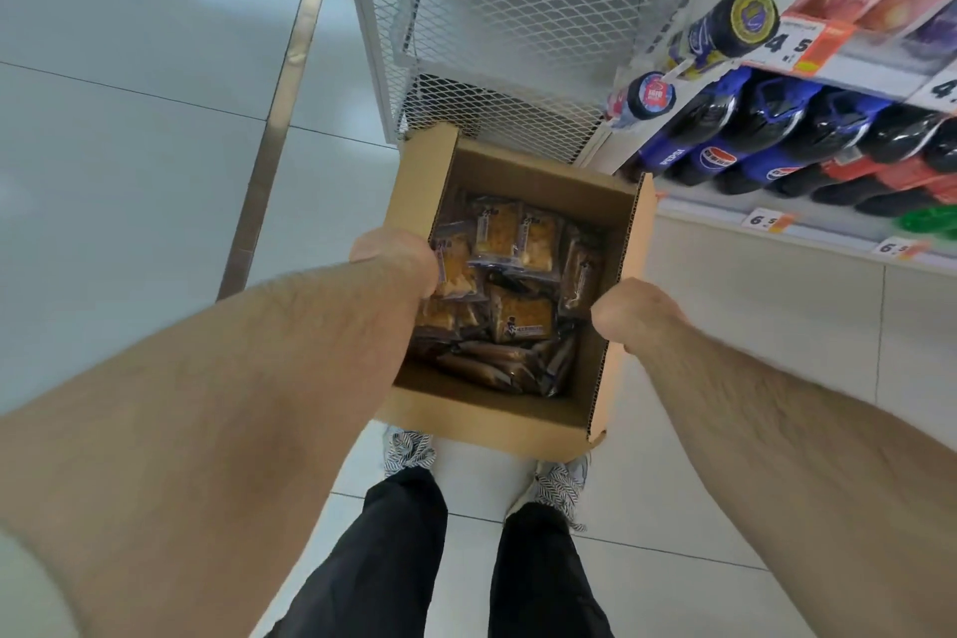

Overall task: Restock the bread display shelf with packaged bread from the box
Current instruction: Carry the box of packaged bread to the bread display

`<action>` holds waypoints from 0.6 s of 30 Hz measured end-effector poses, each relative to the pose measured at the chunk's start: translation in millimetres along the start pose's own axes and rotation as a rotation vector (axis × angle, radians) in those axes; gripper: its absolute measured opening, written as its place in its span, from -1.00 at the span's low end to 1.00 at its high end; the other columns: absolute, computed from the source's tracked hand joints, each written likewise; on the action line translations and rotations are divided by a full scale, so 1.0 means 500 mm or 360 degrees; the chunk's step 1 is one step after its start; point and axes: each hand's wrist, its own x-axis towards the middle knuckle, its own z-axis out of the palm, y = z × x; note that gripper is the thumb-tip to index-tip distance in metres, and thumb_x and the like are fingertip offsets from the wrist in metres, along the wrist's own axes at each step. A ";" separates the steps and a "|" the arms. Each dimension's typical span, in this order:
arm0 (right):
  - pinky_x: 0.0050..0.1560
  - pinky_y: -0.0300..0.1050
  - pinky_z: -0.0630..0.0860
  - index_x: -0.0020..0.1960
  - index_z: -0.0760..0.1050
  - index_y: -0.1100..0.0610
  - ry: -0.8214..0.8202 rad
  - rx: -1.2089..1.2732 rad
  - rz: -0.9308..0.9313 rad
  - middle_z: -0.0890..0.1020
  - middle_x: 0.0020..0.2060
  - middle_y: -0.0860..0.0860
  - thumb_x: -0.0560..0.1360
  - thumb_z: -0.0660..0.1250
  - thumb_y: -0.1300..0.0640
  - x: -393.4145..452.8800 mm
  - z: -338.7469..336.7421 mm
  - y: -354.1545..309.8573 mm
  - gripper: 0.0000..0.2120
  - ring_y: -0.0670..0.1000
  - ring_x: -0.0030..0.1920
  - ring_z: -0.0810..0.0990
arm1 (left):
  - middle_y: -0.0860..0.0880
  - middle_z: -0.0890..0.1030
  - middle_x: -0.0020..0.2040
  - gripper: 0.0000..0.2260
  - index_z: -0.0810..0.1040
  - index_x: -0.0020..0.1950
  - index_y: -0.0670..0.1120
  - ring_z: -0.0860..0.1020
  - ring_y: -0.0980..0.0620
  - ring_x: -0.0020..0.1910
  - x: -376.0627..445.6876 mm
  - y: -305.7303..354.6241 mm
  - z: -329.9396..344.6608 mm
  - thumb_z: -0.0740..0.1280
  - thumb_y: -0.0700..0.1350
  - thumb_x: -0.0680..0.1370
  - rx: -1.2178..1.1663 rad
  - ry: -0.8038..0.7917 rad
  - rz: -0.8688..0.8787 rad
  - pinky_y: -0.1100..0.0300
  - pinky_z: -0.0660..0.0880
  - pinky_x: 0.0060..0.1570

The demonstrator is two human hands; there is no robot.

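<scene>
From the head camera, looking straight down, a person is holding an open cardboard box (510,409) out in front of their body, above their own feet. The left hand (396,264) is gripping the box's left wall near the upper rim, its fingers curling over the edge and out of sight behind the knuckles. The right hand (634,311) is gripping the opposite right wall in the same way, with its fingers folding round the cardboard edge, so how far they are reaching inside cannot be told. Packaged bread (510,285) is lying inside the box in a loose heap of clear wrappers showing golden-brown pieces, some flat and some tilting against the walls. Below the box, black trousers (399,560) and a pair of patterned shoes (556,487) are showing against the pale tiled floor (129,145). Just beyond the box, a white wire-mesh rack (497,42) is standing upright. To the right, a store shelf (777,218) is carrying dark cola bottles (735,140) lying with their caps toward the aisle, and price tags (766,221) are sitting along its front edge.
</scene>
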 end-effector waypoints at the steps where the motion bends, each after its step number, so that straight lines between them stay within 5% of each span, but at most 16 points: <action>1: 0.07 -0.03 0.62 -0.03 0.44 0.15 0.0006 -0.0012 -0.0016 0.47 -0.24 0.07 0.62 0.24 0.12 -0.014 0.000 -0.002 -0.89 0.09 -0.03 0.60 | -0.06 0.48 -0.21 -0.95 0.48 -0.06 -0.08 0.50 -0.05 -0.14 -0.016 -0.016 0.002 0.27 -0.14 0.59 0.0032 -0.0007 0.0013 0.15 0.48 -0.12; 8: 0.08 -0.01 0.61 0.01 0.44 0.15 0.0084 -0.0207 -0.0237 0.51 -0.18 0.07 0.60 0.24 0.14 -0.129 -0.040 -0.033 -0.93 0.10 -0.02 0.59 | -0.05 0.52 -0.07 -0.80 0.58 0.17 -0.09 0.49 -0.03 -0.09 -0.171 -0.143 0.023 0.24 -0.11 0.60 -0.0155 -0.0034 -0.0183 0.17 0.42 -0.12; 12: 0.12 -0.01 0.58 0.11 0.48 0.20 0.0109 -0.0398 -0.0446 0.54 -0.05 0.13 0.59 0.22 0.15 -0.216 -0.039 -0.067 -0.83 0.16 0.09 0.59 | -0.09 0.59 0.00 -0.79 0.59 0.15 -0.11 0.58 -0.08 -0.01 -0.302 -0.223 0.072 0.24 -0.15 0.56 -0.0406 -0.0040 -0.0365 0.15 0.46 -0.08; 15: -0.01 -0.04 0.54 0.12 0.51 0.27 0.0037 -0.0510 -0.0607 0.52 -0.12 0.13 0.57 0.23 0.20 -0.283 -0.028 -0.118 -0.80 0.20 0.10 0.60 | -0.09 0.61 0.05 -0.80 0.58 0.11 -0.12 0.59 -0.09 0.06 -0.397 -0.274 0.115 0.21 -0.18 0.56 -0.0566 -0.0023 -0.0492 0.12 0.49 -0.02; 18: 0.14 0.11 0.58 0.17 0.55 0.30 -0.0060 -0.0457 -0.0768 0.52 -0.08 0.17 0.46 0.28 0.24 -0.344 0.000 -0.170 -0.70 0.24 0.06 0.60 | -0.08 0.60 0.01 -0.86 0.57 0.06 -0.09 0.59 -0.08 0.05 -0.490 -0.340 0.160 0.27 -0.16 0.54 -0.0727 -0.0042 -0.0665 0.12 0.51 0.00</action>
